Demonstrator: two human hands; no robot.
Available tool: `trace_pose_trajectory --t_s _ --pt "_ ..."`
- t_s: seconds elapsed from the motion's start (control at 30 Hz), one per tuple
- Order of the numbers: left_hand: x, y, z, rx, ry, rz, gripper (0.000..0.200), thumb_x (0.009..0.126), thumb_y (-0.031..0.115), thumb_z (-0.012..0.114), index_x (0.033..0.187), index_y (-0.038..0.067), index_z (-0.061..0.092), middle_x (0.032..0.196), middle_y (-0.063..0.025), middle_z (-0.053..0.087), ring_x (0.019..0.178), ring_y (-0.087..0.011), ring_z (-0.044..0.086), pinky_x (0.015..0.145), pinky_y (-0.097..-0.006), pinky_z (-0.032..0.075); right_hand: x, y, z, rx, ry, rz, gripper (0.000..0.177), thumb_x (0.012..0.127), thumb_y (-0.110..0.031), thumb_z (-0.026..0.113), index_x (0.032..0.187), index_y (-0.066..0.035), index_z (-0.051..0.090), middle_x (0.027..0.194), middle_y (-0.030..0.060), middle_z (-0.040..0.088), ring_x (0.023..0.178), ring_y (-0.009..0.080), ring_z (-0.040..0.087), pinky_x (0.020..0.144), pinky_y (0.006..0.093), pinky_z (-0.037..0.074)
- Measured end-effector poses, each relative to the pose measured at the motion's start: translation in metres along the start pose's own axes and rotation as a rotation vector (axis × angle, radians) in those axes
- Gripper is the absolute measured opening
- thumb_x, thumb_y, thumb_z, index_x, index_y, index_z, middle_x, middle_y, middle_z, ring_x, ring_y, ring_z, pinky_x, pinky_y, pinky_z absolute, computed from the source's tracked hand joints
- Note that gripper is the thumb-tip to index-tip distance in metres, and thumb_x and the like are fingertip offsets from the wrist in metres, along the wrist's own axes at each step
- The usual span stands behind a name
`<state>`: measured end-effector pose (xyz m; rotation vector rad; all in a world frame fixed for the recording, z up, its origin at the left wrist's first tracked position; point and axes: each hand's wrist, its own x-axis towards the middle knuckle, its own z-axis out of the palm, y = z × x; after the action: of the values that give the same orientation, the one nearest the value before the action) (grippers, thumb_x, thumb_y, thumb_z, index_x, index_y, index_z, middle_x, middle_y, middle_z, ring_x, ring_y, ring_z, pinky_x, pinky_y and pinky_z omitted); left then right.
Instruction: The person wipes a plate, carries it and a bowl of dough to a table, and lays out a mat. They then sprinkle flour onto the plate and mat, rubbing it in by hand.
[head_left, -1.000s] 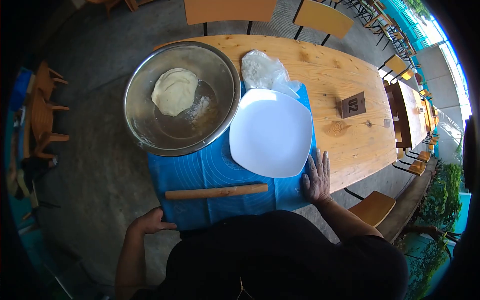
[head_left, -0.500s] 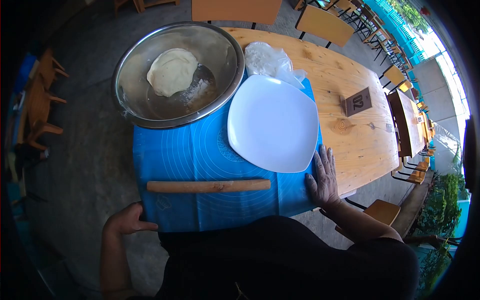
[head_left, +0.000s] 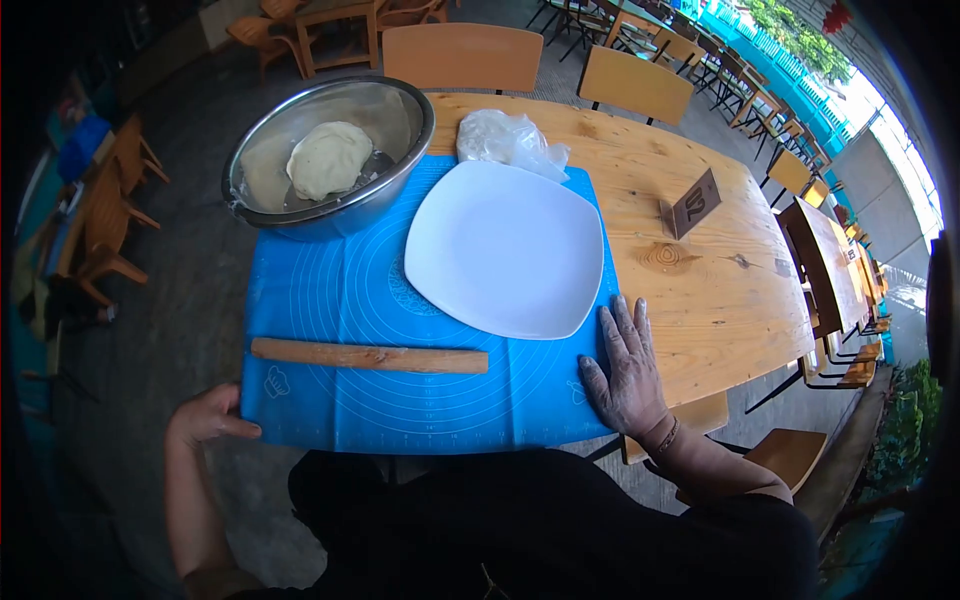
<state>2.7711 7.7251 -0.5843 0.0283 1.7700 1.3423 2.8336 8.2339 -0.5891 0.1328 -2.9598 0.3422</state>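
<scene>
Shiny steel bowl point(head_left: 392, 118); glossy white plate point(head_left: 505, 250); matt blue mat point(head_left: 340, 300); rough wooden rolling pin point(head_left: 368, 356).

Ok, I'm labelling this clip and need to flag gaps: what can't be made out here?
Head view:
- Left hand: it curls round the corner of the blue silicone mat, which hides the grip underneath.
- Clear plastic bag: contents too blurred to tell.
- Brown wooden table sign: number too small and tilted.
- Round steel bowl: its near wall hides the floor beside the pale dough.
</scene>
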Motion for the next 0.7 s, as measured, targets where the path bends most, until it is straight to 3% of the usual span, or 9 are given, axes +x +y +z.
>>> trace_pose_trajectory --t_s 0.17,0.23,0.27,0.33,0.37,0.43,0.5,0.53,0.7 --pt "-0.006 -0.007 0.008 -0.1 0.11 0.078 0.055 0.065 0.002 0.073 0.115 -0.001 0.052 0.105 -0.0054 0.059 0.094 -0.0142 0.055 0.085 -0.0295 0.044 -0.002 0.013 -0.002 0.225 0.056 -0.057 0.051 0.082 -0.022 0.054 0.124 0.005 0.041 0.136 0.0253 0.028 0.129 0.0474 0.014 0.106 0.0486 0.017" --pt "-0.01 -0.003 0.014 -0.067 0.169 0.081 0.055 0.064 0.002 0.073 0.115 -0.001 0.052 0.105 -0.0053 0.059 0.094 -0.0142 0.055 0.085 -0.0296 0.044 0.003 0.017 -0.009 0.323 0.099 -0.061 0.041 0.081 -0.013 0.053 0.117 0.006 0.046 0.127 0.0244 0.039 0.123 0.0427 0.031 0.101 0.0442 0.029" --pt "-0.013 0.002 0.016 -0.02 0.204 0.084 0.054 0.064 0.003 0.073 0.114 0.0 0.053 0.105 -0.0051 0.06 0.094 -0.0141 0.055 0.084 -0.0298 0.044 0.007 0.022 -0.009 0.339 0.093 -0.076 0.041 0.081 -0.013 0.053 0.117 0.006 0.046 0.127 0.0244 0.039 0.123 0.0427 0.031 0.101 0.0442 0.029" --pt "-0.019 0.012 0.015 0.076 0.249 0.081 0.053 0.063 0.003 0.074 0.112 -0.001 0.053 0.103 -0.0052 0.059 0.09 -0.0154 0.056 0.081 -0.0293 0.045 0.019 0.038 -0.012 0.447 0.191 -0.044 0.035 0.081 -0.01 0.052 0.112 0.005 0.049 0.105 0.0203 0.053 0.101 0.0344 0.051 0.088 0.0396 0.041" --pt "-0.022 0.018 0.014 0.137 0.358 0.074 0.05 0.066 0.006 0.073 0.111 -0.001 0.053 0.101 -0.0057 0.059 0.088 -0.016 0.056 0.078 -0.0289 0.045 0.029 0.044 -0.015 0.452 0.183 -0.05 0.035 0.081 -0.01 0.052 0.112 0.005 0.049 0.105 0.0203 0.053 0.101 0.0344 0.051 0.088 0.0396 0.041" --pt "-0.017 0.03 0.013 0.196 0.47 0.072 0.046 0.069 0.009 0.072 0.109 -0.001 0.052 0.1 -0.0063 0.059 0.086 -0.0166 0.056 0.076 -0.0285 0.045 0.054 0.053 -0.024 0.52 0.29 0.046 0.037 0.083 -0.014 0.053 0.113 0.006 0.047 0.081 0.015 0.058 0.075 0.0293 0.057 0.074 0.0368 0.045" --pt "-0.004 0.039 0.017 0.213 0.968 0.08 0.037 0.079 0.019 0.064 0.107 -0.001 0.051 0.096 -0.009 0.058 0.081 -0.0168 0.055 0.073 -0.0276 0.044 0.072 0.046 -0.038 0.57 0.179 0.143 0.042 0.084 -0.017 0.052 0.117 0.007 0.043 0.077 0.0158 0.058 0.072 0.03 0.058 0.071 0.0372 0.046" --pt "0.003 0.04 0.017 0.21 0.982 0.078 0.037 0.079 0.019 0.064 0.107 -0.001 0.051 0.096 -0.009 0.058 0.081 -0.0168 0.055 0.073 -0.0276 0.044 0.08 0.042 -0.042 0.618 0.066 0.251 0.048 0.085 -0.02 0.052 0.12 0.009 0.038 0.072 0.0165 0.058 0.069 0.0307 0.059 0.069 0.0377 0.046" --pt "0.054 0.017 0.029 0.438 1.206 -0.14 0.043 0.092 0.035 0.038 0.108 -0.002 0.053 0.101 -0.0226 0.058 0.093 -0.0317 0.057 0.078 -0.0386 0.044 0.107 0.052 -0.016 0.414 -0.024 0.156 0.064 0.085 -0.026 0.054 0.127 0.012 0.025 0.072 0.0208 0.059 0.073 0.0317 0.06 0.069 0.0389 0.047"
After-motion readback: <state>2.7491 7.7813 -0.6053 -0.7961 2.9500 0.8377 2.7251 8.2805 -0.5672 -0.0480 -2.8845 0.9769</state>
